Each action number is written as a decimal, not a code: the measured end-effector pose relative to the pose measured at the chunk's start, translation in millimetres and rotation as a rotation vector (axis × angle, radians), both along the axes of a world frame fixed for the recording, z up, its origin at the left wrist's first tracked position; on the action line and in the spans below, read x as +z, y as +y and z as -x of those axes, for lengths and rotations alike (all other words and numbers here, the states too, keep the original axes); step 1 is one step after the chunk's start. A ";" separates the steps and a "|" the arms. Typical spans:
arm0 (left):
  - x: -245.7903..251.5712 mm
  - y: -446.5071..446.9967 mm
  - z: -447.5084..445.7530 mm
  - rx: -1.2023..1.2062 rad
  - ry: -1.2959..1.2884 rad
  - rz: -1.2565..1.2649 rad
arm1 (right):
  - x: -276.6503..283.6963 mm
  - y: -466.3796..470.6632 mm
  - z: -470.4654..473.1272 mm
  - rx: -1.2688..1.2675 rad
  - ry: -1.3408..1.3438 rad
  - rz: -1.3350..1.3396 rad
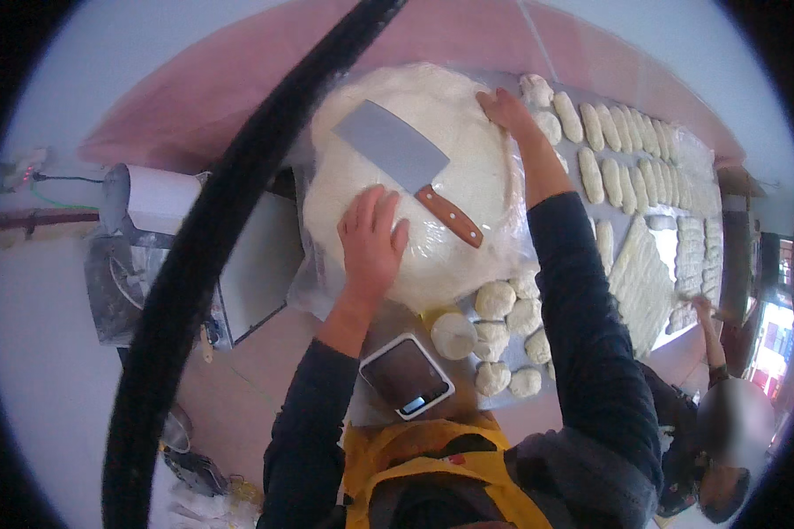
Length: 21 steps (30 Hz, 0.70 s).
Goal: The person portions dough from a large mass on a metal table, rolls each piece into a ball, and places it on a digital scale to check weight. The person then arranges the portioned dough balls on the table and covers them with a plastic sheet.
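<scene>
A very large mound of dough (437, 106), with clear plastic sheet about its edges, lies before me. On its top rests a cleaver (397, 145) with a riveted wooden handle; neither hand holds it. My left hand (374, 231) lies palm down on the near left part of the mound, fingers slightly spread. At the far right edge of the dough, my right hand (503, 109) has its fingers bent against the rim; whether it grips dough or plastic is unclear. Several dough balls (495, 299) sit near the mound's lower right, beside a digital kitchen scale (407, 377).
Rows of dough logs (590, 175) and a slab of dough strips (645, 284) cover the right side of the table. A co-worker (688, 436) reaches over its right end. A machine (152, 198) stands at left. A dark strap-like band crosses the view.
</scene>
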<state>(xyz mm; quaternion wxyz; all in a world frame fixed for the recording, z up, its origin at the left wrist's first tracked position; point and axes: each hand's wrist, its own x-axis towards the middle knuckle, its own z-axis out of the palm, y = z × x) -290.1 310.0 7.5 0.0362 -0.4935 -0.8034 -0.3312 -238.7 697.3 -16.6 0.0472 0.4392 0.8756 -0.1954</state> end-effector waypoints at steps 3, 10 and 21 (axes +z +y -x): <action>4.8 6.0 -2.4 -0.038 -0.005 -0.001 | 13.1 -40.4 -69.5 -0.107 0.285 -0.125; 7.2 -0.7 1.7 -0.078 -0.010 0.025 | 30.4 -132.9 -128.3 -0.288 0.393 0.415; 2.2 -92.3 -22.7 -0.412 0.028 -0.063 | 52.7 -220.5 -215.1 0.008 0.421 -0.131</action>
